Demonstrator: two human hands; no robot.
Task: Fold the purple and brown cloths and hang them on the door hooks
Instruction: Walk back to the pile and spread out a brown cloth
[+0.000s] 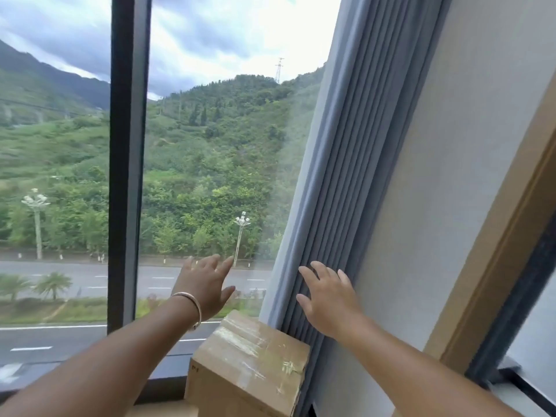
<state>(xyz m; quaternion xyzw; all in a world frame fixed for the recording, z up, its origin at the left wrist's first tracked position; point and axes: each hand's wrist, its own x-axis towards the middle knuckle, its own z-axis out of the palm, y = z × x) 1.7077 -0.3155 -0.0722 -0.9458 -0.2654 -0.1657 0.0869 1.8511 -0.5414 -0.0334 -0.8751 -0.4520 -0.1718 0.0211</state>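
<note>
Left hand (204, 285): raised before the window glass (210, 145), fingers spread and nearly straight, palm turned away; nothing is held. Whether the glass is touched cannot be told. A thin metal bangle (191, 308) is worn at the wrist.

Right hand (328, 299): raised likewise, fingers spread and straight, nothing gripped. It is seen over the folds of the grey-blue curtain (340, 176); contact with the fabric cannot be confirmed.

Purple and brown cloths, door hooks: none is seen in this view, so their place and condition cannot be stated.

Cardboard box (249, 365): brown, sealed with clear tape, set below and between the two forearms, just beside the curtain's lower end and against the window's bottom frame.

Edges and room: a dark vertical mullion (128, 161) is found left of the left hand, well apart from it. The curtain is gathered in pleats along the pane's right edge. Beyond it a pale wall panel (451, 145) is bordered by a tan wooden trim (496, 251) and a dark frame strip (517, 311) at far right. Open air is left above both hands; the box top lies close beneath the wrists. Through the glass a road and green hillside are visible.
</note>
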